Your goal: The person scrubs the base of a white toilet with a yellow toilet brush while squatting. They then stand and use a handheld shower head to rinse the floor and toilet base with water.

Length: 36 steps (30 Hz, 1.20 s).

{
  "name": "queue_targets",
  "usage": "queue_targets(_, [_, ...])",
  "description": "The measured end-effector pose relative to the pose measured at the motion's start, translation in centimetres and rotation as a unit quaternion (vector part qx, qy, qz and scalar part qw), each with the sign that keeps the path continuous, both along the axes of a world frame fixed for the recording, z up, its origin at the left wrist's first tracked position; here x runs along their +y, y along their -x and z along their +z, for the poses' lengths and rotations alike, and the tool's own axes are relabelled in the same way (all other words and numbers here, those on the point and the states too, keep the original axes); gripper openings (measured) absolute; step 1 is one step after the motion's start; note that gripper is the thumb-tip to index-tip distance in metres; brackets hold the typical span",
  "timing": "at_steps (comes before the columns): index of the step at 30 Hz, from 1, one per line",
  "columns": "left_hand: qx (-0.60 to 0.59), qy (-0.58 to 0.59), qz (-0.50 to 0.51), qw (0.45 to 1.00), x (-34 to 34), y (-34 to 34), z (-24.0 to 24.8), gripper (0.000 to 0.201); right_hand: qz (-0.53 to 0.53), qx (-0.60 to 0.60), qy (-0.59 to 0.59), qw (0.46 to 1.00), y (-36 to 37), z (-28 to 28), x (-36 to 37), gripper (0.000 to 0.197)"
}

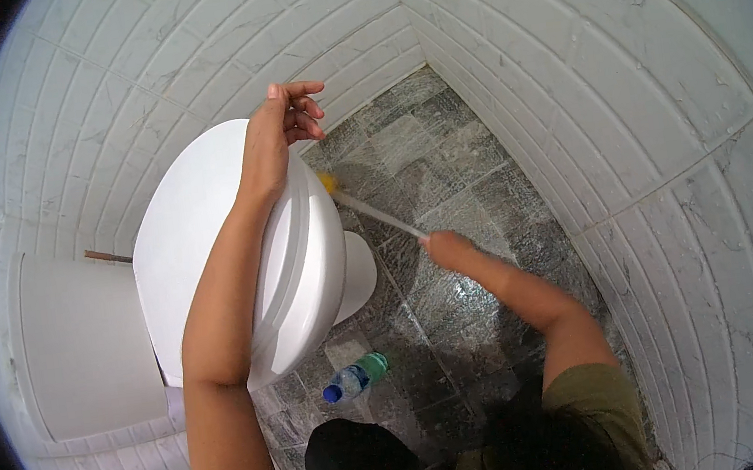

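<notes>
My right hand (447,249) is wrapped round the pale handle of a long brush (384,217). Its yellow bristle end (327,183) is beside the toilet bowl, partly hidden behind the bowl's rim. The white toilet (187,221) has its lid down. Over the lid's right edge reaches my left hand (280,125), with its fingers apart and loosely bent and nothing in them. My left forearm crosses above the lid; whether it rests there I cannot tell.
On the grey tiled floor (445,180) near the toilet base is a clear bottle (353,379) with a blue cap and green label. The white cistern (89,345) stands at the left. White tiled walls (604,94) close in on the far side and right.
</notes>
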<state>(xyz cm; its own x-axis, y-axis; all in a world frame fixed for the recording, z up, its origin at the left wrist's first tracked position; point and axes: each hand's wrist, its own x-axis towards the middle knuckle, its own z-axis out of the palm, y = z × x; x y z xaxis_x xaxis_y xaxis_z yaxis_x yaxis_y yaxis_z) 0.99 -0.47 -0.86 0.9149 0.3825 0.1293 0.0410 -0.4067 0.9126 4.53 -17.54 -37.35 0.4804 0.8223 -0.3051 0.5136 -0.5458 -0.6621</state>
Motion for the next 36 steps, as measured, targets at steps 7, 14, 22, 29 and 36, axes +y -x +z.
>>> queue_targets(7, [0.004, -0.008, 0.0, 1.0, -0.4, -0.1, 0.3, 0.068, -0.148, 0.031, 0.011, 0.988, -5.2, 2.2, 0.6, 0.056])
queue_targets(14, [0.009, -0.011, 0.001, 1.0, -0.1, 0.6, 0.0, 0.069, 0.038, -0.013, 0.0, 0.999, 1.0, 2.7, -0.5, 0.053])
queue_targets(22, [0.008, -0.013, -0.014, 1.0, -0.6, -0.5, 0.6, 0.067, -0.13, 0.024, -0.01, 0.991, -4.0, -1.2, -0.3, 0.052])
queue_targets(29, [0.016, -0.01, -0.003, 1.0, -0.4, 0.5, 0.4, 0.066, -0.045, -0.031, -0.019, 0.998, -2.8, 0.4, -1.6, 0.053])
queue_targets(36, [0.011, -0.021, -0.014, 1.0, -0.7, 0.3, 0.3, 0.067, -0.079, 0.056, 0.018, 0.995, -1.5, -0.5, -5.5, 0.053])
